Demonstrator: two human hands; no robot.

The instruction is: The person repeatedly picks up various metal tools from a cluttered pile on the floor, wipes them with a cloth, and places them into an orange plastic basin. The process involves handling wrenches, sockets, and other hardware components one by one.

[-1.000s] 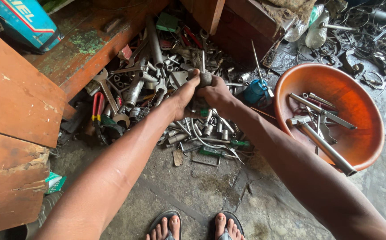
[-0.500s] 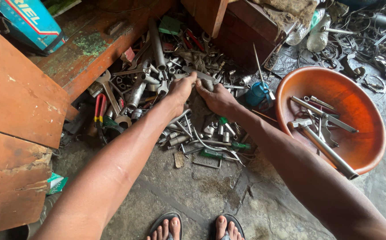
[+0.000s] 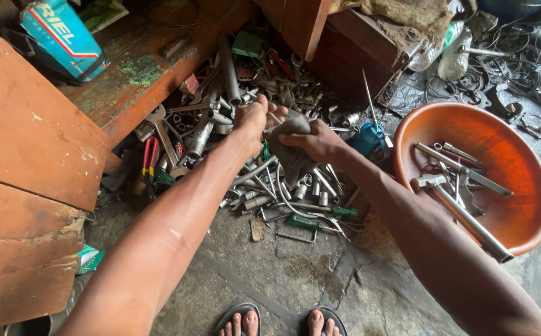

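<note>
Left hand (image 3: 253, 118) and right hand (image 3: 315, 142) both clenched on dark rag (image 3: 290, 146), held above tool pile (image 3: 264, 180) on floor. Likely hazard: rag snagging sharp tools, scraping fingers.

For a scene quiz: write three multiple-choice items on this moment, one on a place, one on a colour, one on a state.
1. Where does the round basin stand?
A. right of the tool pile
B. on the wooden board
C. between the feet

2. What colour are the handles of the pliers left of the pile?
A. blue
B. red
C. white

3. What are the left hand and right hand doing?
A. resting flat on the floor
B. holding a dark rag between them
C. lifting the basin

Answers: 1 A, it sits on the floor beside the tool pile; 2 B, both handles show red; 3 B, both hands close on the rag above the pile.
</note>
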